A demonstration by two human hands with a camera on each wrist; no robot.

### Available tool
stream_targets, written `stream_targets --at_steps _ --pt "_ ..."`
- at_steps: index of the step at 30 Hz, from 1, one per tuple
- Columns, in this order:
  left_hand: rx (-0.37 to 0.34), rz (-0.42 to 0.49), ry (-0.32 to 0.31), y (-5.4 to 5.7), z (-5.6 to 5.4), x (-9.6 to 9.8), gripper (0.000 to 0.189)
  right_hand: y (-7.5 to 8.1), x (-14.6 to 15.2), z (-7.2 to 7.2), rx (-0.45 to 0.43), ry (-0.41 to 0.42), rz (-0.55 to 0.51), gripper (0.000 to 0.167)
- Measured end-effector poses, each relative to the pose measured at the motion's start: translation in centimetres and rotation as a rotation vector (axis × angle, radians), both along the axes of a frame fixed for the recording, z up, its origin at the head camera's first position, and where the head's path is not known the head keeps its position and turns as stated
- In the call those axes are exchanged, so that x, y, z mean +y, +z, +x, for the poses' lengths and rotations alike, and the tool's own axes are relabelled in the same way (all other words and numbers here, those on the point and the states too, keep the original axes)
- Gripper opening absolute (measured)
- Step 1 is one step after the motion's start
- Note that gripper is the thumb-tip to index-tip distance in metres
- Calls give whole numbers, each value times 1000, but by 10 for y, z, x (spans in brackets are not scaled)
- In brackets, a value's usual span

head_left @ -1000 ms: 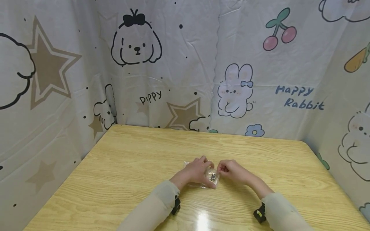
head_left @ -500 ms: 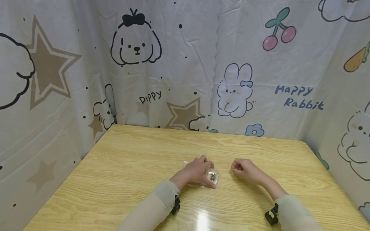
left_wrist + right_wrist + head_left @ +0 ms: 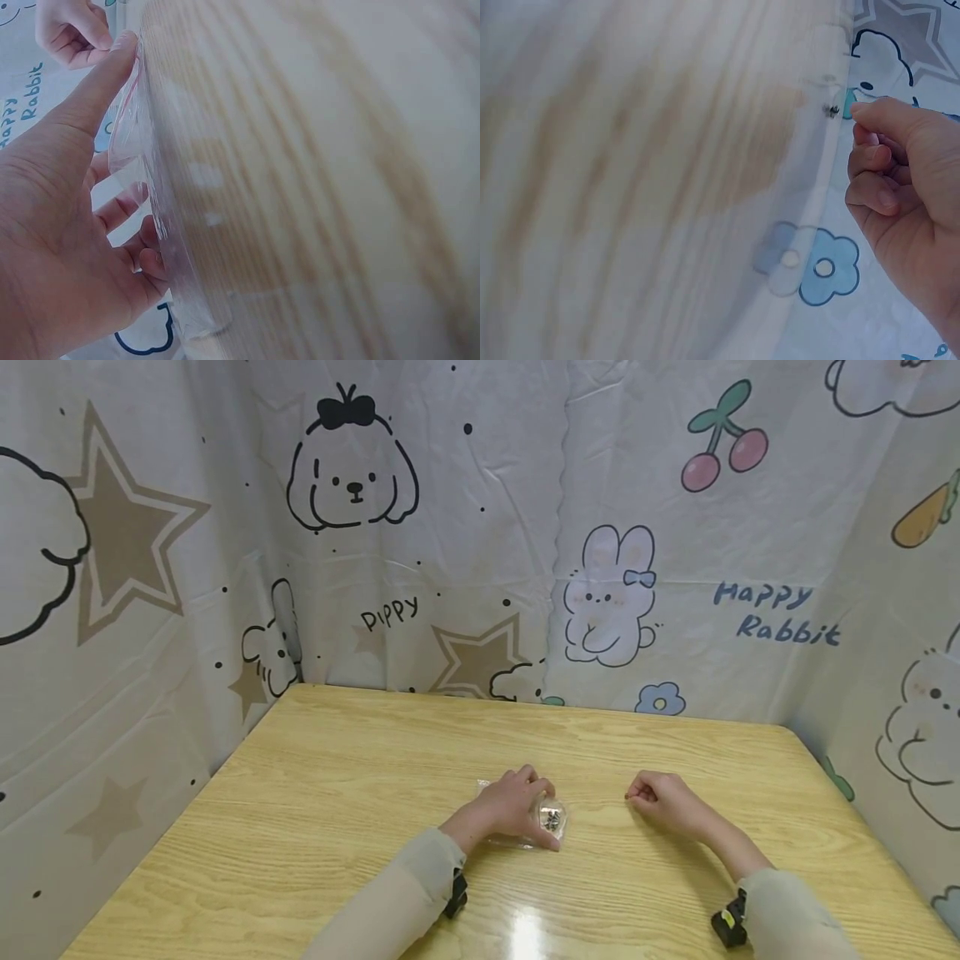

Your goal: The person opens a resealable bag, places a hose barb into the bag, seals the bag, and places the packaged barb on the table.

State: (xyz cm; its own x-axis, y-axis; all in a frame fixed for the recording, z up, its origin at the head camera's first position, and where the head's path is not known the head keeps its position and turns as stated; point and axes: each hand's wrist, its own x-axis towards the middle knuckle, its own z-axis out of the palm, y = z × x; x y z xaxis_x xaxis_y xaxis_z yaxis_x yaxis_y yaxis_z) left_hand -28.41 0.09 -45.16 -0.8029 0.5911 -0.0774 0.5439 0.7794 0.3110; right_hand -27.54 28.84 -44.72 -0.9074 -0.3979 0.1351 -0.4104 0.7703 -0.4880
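My left hand [image 3: 517, 806] lies over a clear plastic zip bag [image 3: 187, 262] on the table, thumb and fingers spread and curved about its mouth. A reddish zip line edges the plastic in the left wrist view. A cluster of small black and white pieces [image 3: 552, 820] shows in the plastic between thumb and fingers. Well to the right, my right hand [image 3: 667, 802] is close over the table, thumb and forefinger pinched and the other fingers curled in. A tiny dark piece [image 3: 831, 111] shows right at those fingertips; its kind is too small to make out.
The wood-grain table [image 3: 375, 760] reaches back to a pale curtain [image 3: 480, 527] printed with animals, stars and cherries. Curtains also hang along the left and right sides. A black wrist camera [image 3: 729, 925] sits below the right sleeve.
My right hand has moved away from the bag to the right, fingertips still pinched. The left hand keeps its place over the bag.
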Motion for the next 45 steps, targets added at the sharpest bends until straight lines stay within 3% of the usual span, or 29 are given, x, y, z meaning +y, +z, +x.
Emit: stream_targets --at_steps 15,36,45 --pt "-2 0 5 -1 0 0 76 0 6 -6 37 -8 50 7" --pt "5 -6 -2 -1 -1 -1 78 -2 -1 -15 18 67 75 10" --pt "0 -11 3 -1 0 0 78 -4 -3 -16 -58 107 64 7"
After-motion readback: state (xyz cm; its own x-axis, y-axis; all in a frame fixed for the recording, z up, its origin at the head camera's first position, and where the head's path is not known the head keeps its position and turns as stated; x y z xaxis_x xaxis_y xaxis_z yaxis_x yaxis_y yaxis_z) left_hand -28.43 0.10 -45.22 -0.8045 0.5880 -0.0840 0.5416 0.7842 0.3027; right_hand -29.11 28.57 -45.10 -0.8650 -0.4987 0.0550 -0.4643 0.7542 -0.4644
